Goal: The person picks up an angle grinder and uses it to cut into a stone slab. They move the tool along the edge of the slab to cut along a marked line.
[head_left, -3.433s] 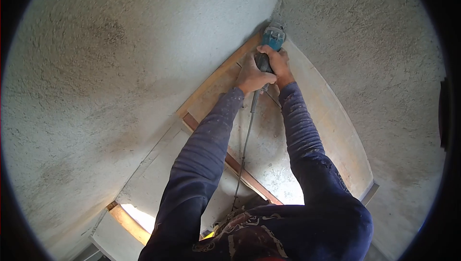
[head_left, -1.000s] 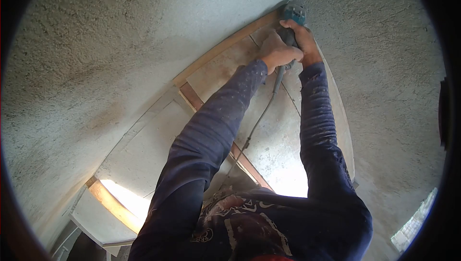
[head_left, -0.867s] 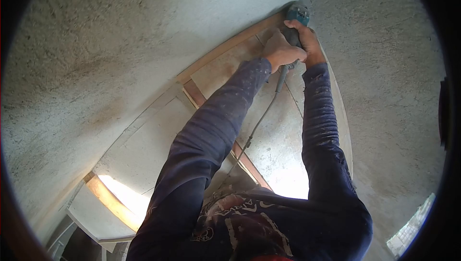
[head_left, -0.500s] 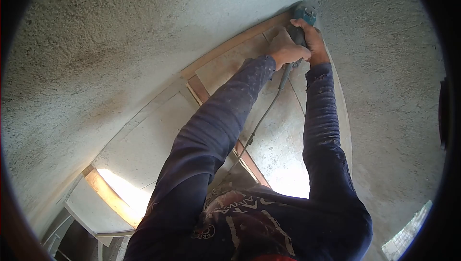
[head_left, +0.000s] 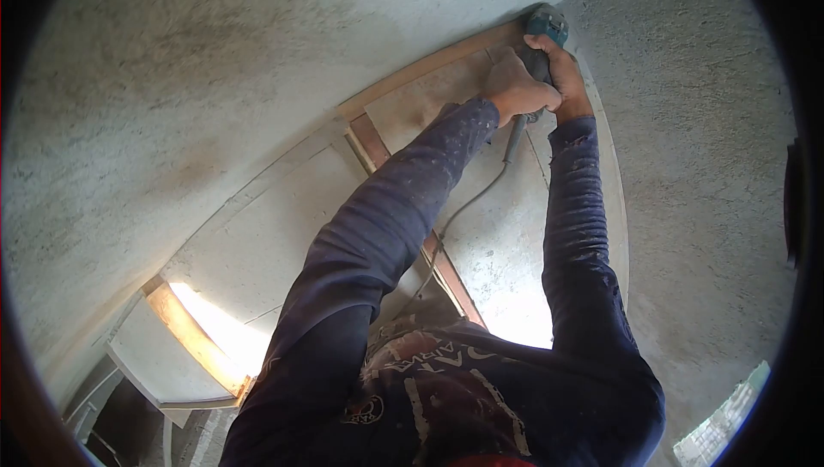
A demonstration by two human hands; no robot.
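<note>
At the top of the view a teal and black corded power tool (head_left: 548,26) is held at the corner where the wooden edge strip (head_left: 438,61) meets the rough wall. My left hand (head_left: 519,87) is closed round the rear of its dark body. My right hand (head_left: 562,76) grips the tool from the right side, its thumb near the teal head. The two hands touch each other. A grey cable (head_left: 481,195) hangs from the tool's rear end down towards my body. The tool's working end is hidden.
Rough plastered walls (head_left: 687,124) rise on both sides. Large pale panels (head_left: 266,218) lie below my arms, with a reddish wooden strip (head_left: 451,282) between them. At the lower left are a brightly lit curved wooden edge (head_left: 190,334) and a dark opening with metal bars.
The view has shifted slightly, so the panels and wooden strips appear a little displaced. Both hands still hold the tool near the same corner.
</note>
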